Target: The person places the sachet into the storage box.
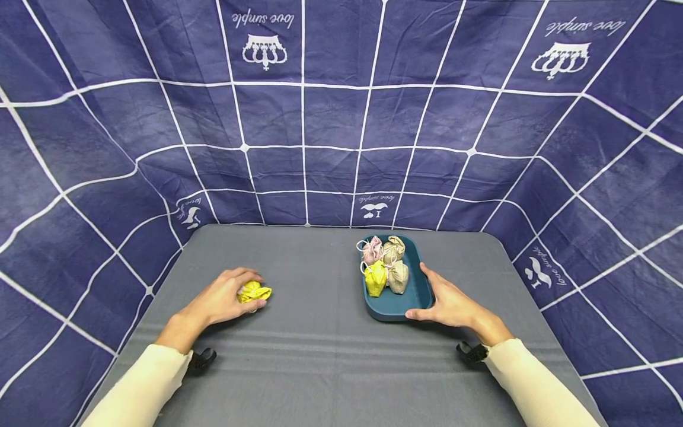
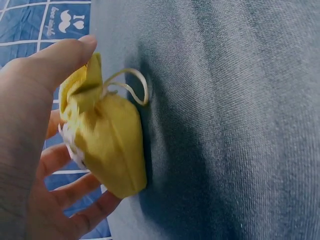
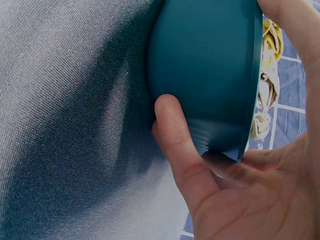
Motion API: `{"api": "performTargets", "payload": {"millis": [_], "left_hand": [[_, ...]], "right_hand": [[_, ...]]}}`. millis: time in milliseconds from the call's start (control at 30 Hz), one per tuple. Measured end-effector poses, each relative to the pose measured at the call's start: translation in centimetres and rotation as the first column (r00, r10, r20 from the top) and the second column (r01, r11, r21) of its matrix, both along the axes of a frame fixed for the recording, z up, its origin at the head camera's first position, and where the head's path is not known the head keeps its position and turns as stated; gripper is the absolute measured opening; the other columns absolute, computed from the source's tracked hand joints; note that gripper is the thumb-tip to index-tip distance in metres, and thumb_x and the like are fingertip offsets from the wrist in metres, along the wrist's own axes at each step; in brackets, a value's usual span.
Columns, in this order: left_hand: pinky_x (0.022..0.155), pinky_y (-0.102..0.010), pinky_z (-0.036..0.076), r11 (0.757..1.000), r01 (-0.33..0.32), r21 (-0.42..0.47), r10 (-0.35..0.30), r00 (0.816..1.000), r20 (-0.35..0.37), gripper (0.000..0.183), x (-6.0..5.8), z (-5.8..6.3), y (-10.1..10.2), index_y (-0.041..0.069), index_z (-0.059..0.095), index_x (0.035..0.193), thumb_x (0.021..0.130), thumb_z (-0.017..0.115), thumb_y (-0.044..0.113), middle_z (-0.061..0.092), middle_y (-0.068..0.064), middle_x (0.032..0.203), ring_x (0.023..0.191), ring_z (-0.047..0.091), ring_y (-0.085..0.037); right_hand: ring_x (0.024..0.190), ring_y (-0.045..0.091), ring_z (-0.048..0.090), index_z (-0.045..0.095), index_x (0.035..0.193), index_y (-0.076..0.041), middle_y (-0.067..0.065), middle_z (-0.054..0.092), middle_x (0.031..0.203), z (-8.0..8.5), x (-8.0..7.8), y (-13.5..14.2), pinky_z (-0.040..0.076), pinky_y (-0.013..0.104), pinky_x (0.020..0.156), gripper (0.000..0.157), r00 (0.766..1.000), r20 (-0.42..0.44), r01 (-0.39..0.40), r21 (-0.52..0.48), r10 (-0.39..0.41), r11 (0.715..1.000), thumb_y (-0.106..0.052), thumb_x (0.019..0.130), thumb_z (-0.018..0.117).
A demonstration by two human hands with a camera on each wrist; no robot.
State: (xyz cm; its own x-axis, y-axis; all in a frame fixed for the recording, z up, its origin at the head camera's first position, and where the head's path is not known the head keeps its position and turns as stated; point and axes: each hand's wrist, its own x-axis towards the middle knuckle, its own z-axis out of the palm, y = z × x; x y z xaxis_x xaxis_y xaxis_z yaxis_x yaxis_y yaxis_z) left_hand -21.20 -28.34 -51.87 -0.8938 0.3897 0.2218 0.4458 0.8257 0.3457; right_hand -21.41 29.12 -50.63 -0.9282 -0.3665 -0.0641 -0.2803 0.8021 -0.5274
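On the left side of the table, my left hand (image 1: pixel 226 298) curls round a small yellow drawstring pouch (image 1: pixel 255 292). The left wrist view has the thumb by its gathered neck and the fingers round its far side, with a pale cord loop hanging out. My right hand (image 1: pixel 453 303) grips the right side of a teal tray (image 1: pixel 413 299), thumb at the near rim and fingers along the outer wall. Inside the tray, a pink pouch (image 1: pixel 372 250), another yellow pouch (image 1: pixel 376 279) and two beige pouches (image 1: pixel 397 277) sit clustered toward the left.
Grey cloth covers the table (image 1: pixel 315 332), with creases along its front part. A blue curtain (image 1: pixel 331 112) with white grid lines rises behind the table and along both sides. A dark strap (image 1: pixel 201 359) is worn at the left wrist, another at the right.
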Motion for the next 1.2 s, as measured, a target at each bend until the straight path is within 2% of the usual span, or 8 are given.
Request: {"api": "performTargets", "payload": {"millis": [100,233,433,600,700,833,1000,1200], "left_hand": [[0.114,-0.070,0.058,1.000,-0.015,0.001,0.015,1.000,0.011,0.061,0.21,-0.03,-0.06,0.012,0.082,0.137,0.090,0.098,0.048,0.077,-0.017,0.148,0.135,0.071,-0.051],[0.114,-0.071,0.057,0.999,-0.031,0.013,0.031,0.999,0.030,0.072,0.36,0.07,-0.14,0.012,0.081,0.140,0.083,0.103,0.052,0.076,-0.017,0.146,0.135,0.070,-0.050],[0.109,-0.066,0.062,1.000,-0.014,0.013,0.013,0.999,0.040,0.083,0.54,0.15,-0.49,0.011,0.077,0.146,0.079,0.107,0.049,0.077,-0.015,0.137,0.127,0.076,-0.042],[0.106,-0.071,0.060,0.999,0.019,-0.029,-0.019,1.000,0.014,0.092,0.61,0.22,-0.62,0.015,0.068,0.159,0.080,0.107,0.041,0.077,-0.013,0.141,0.130,0.075,-0.042],[0.106,-0.070,0.061,0.995,0.077,-0.056,-0.077,0.997,-0.001,0.092,0.50,0.23,-0.52,0.018,0.066,0.163,0.082,0.107,0.032,0.076,-0.011,0.142,0.132,0.074,-0.041],[0.107,-0.064,0.063,0.985,0.145,-0.098,-0.145,0.989,0.006,0.089,0.34,0.31,-0.29,0.021,0.066,0.165,0.085,0.104,0.017,0.074,-0.006,0.143,0.133,0.073,-0.037],[0.101,-0.056,0.064,0.975,0.165,-0.146,-0.165,0.986,0.011,0.088,0.16,0.51,-0.34,0.025,0.066,0.165,0.085,0.097,0.003,0.075,-0.001,0.139,0.127,0.072,-0.030],[0.096,-0.054,0.063,0.971,0.173,-0.164,-0.177,0.984,-0.008,0.084,0.07,0.63,-0.51,0.025,0.069,0.163,0.086,0.095,0.002,0.077,-0.001,0.136,0.123,0.073,-0.029]], "right_hand": [[0.166,0.058,0.047,0.021,0.181,0.007,0.040,0.038,0.182,0.05,-0.03,0.04,0.043,0.074,0.132,0.139,1.000,-0.001,-0.003,-0.001,0.003,1.000,-0.065,0.088,0.095],[0.167,0.059,0.046,0.021,0.181,0.007,0.040,0.037,0.182,0.17,-0.08,0.08,0.043,0.074,0.133,0.139,1.000,0.004,-0.003,-0.004,0.003,1.000,-0.065,0.088,0.095],[0.168,0.059,0.044,0.020,0.182,0.006,0.039,0.036,0.183,0.22,-0.12,0.09,0.042,0.075,0.133,0.139,1.000,0.021,0.003,0.002,-0.003,1.000,-0.065,0.089,0.095],[0.167,0.059,0.045,0.021,0.181,0.008,0.040,0.037,0.182,0.20,-0.11,0.11,0.042,0.075,0.133,0.139,1.000,0.012,-0.004,-0.002,0.004,1.000,-0.064,0.089,0.095],[0.167,0.059,0.045,0.021,0.180,0.009,0.041,0.037,0.181,0.19,-0.08,0.12,0.043,0.075,0.133,0.138,1.000,0.003,-0.010,-0.006,0.010,1.000,-0.063,0.088,0.096],[0.166,0.059,0.046,0.022,0.180,0.009,0.041,0.038,0.181,0.14,-0.05,0.11,0.043,0.074,0.132,0.138,1.000,-0.004,-0.011,-0.008,0.011,1.000,-0.062,0.088,0.096],[0.166,0.059,0.047,0.022,0.180,0.009,0.041,0.039,0.181,0.07,-0.03,0.05,0.043,0.074,0.132,0.139,1.000,-0.006,-0.010,-0.015,0.010,1.000,-0.063,0.088,0.096],[0.165,0.059,0.048,0.022,0.180,0.009,0.041,0.040,0.180,-0.05,-0.07,0.05,0.044,0.074,0.132,0.139,1.000,-0.014,-0.012,-0.018,0.011,1.000,-0.062,0.087,0.097]]}}
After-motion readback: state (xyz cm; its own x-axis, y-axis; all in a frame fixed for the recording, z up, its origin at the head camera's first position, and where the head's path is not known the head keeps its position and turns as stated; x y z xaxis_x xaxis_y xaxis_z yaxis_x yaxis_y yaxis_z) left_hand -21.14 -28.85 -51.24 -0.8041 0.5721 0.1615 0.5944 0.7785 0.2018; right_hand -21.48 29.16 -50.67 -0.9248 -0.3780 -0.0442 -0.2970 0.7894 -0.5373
